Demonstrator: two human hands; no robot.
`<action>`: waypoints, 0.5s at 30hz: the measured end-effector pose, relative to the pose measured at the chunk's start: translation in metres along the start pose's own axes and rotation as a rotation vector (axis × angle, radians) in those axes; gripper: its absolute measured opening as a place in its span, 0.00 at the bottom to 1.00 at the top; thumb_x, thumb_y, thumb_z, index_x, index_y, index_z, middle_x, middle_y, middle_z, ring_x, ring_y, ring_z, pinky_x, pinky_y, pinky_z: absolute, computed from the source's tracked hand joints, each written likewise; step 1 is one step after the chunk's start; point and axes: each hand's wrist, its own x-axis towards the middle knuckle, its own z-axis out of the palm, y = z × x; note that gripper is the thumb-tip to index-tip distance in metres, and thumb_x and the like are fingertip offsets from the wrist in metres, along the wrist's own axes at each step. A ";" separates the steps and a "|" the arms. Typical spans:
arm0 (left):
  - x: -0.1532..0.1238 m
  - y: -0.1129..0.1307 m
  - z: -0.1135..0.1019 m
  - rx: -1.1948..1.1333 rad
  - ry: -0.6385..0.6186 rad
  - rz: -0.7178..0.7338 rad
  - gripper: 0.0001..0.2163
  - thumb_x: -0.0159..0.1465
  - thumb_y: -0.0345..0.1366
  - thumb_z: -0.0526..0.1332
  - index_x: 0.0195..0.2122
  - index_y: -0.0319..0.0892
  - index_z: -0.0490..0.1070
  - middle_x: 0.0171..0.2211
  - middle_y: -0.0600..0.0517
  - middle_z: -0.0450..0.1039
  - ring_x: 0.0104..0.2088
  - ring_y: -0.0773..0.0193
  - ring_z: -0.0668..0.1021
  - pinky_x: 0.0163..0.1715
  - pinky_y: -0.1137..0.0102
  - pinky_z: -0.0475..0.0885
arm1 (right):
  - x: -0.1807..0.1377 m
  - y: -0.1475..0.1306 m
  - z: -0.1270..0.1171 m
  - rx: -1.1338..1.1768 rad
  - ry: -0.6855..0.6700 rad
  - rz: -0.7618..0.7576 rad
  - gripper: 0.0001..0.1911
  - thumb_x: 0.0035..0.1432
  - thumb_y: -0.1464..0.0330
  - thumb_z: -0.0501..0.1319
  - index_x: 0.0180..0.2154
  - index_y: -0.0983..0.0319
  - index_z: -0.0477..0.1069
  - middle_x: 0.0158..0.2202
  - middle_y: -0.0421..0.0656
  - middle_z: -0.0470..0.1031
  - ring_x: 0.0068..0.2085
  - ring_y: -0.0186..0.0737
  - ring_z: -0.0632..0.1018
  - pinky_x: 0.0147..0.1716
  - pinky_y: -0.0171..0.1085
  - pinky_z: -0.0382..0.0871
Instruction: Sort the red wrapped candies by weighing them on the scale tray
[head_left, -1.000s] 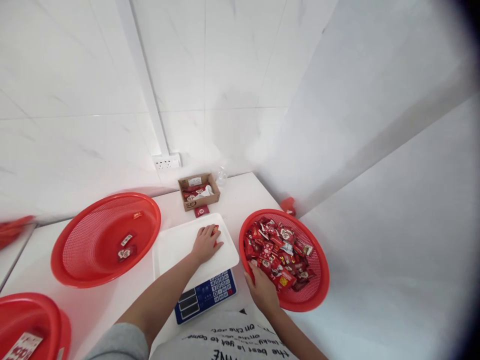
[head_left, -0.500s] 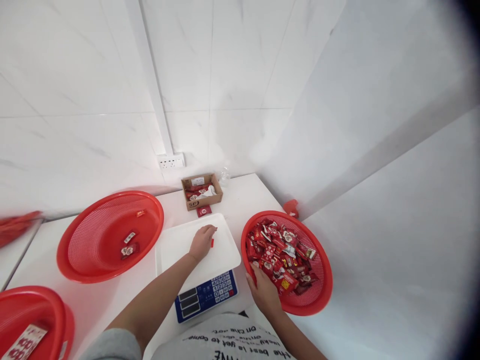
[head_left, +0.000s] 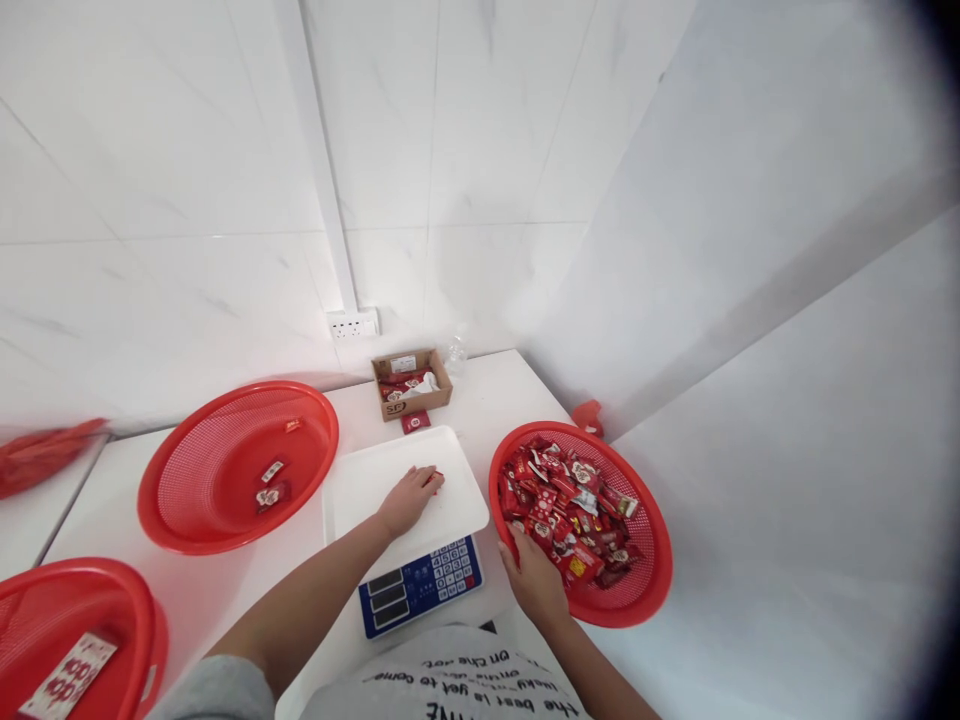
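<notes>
My left hand (head_left: 409,500) is over the white pan (head_left: 360,475) of a weighing scale, its fingers curled on a small red packet (head_left: 437,480) that is mostly covered. The blue keypad panel (head_left: 424,588) of the scale faces me. To the right, my right hand (head_left: 536,580) grips the near left rim of a red plastic basket (head_left: 658,580). A heap of red wrapped snack packets (head_left: 559,510) fills much of this basket, which tilts toward me.
Left of the scale stands a red basket (head_left: 161,500) with a few packets. Another red basket (head_left: 142,600) at lower left holds a printed packet (head_left: 71,675). Behind the scale are a cardboard box (head_left: 416,403) of packets and one loose red packet (head_left: 415,422).
My left fingers have closed on the small red packet, which lay beside them on the pan. My right hand stays on the basket rim. The view has shifted slightly.
</notes>
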 end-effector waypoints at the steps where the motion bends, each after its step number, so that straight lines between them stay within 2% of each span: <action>1: -0.001 0.000 -0.002 0.005 -0.001 0.000 0.16 0.65 0.27 0.48 0.52 0.42 0.65 0.56 0.44 0.65 0.54 0.58 0.68 0.57 0.59 0.58 | 0.000 0.000 0.000 -0.003 0.004 -0.002 0.27 0.62 0.60 0.44 0.58 0.65 0.59 0.60 0.50 0.62 0.61 0.45 0.63 0.56 0.40 0.58; 4: -0.007 0.005 -0.007 0.019 -0.002 -0.007 0.16 0.65 0.29 0.49 0.52 0.42 0.65 0.56 0.44 0.64 0.54 0.56 0.68 0.56 0.58 0.59 | 0.000 0.000 0.000 -0.002 0.006 -0.007 0.27 0.63 0.60 0.43 0.58 0.66 0.59 0.60 0.51 0.62 0.60 0.46 0.63 0.55 0.41 0.59; 7: -0.015 0.016 -0.011 0.065 -0.039 -0.054 0.20 0.62 0.28 0.51 0.55 0.45 0.62 0.59 0.43 0.60 0.58 0.50 0.62 0.56 0.47 0.53 | -0.001 -0.001 0.000 -0.005 0.017 -0.014 0.28 0.63 0.60 0.43 0.58 0.67 0.59 0.60 0.52 0.62 0.60 0.46 0.64 0.55 0.41 0.59; 9: -0.019 0.022 -0.013 0.111 -0.092 -0.097 0.24 0.59 0.26 0.51 0.57 0.46 0.59 0.60 0.43 0.58 0.60 0.47 0.59 0.55 0.44 0.53 | -0.001 -0.001 0.000 -0.009 0.028 -0.021 0.27 0.63 0.60 0.43 0.58 0.67 0.59 0.59 0.52 0.63 0.59 0.45 0.65 0.55 0.41 0.59; 11: -0.022 0.025 -0.014 0.140 -0.128 -0.121 0.25 0.58 0.23 0.50 0.57 0.45 0.59 0.60 0.43 0.58 0.59 0.49 0.61 0.53 0.48 0.57 | -0.001 -0.001 0.000 -0.014 0.029 -0.020 0.27 0.63 0.60 0.43 0.58 0.67 0.59 0.59 0.51 0.63 0.59 0.44 0.66 0.55 0.40 0.60; 15: -0.026 0.026 -0.017 0.142 -0.116 -0.170 0.23 0.58 0.20 0.48 0.53 0.43 0.62 0.55 0.41 0.62 0.51 0.52 0.68 0.46 0.57 0.66 | -0.001 -0.002 0.000 -0.016 0.019 -0.002 0.28 0.62 0.59 0.43 0.58 0.66 0.59 0.59 0.51 0.64 0.59 0.44 0.66 0.55 0.40 0.59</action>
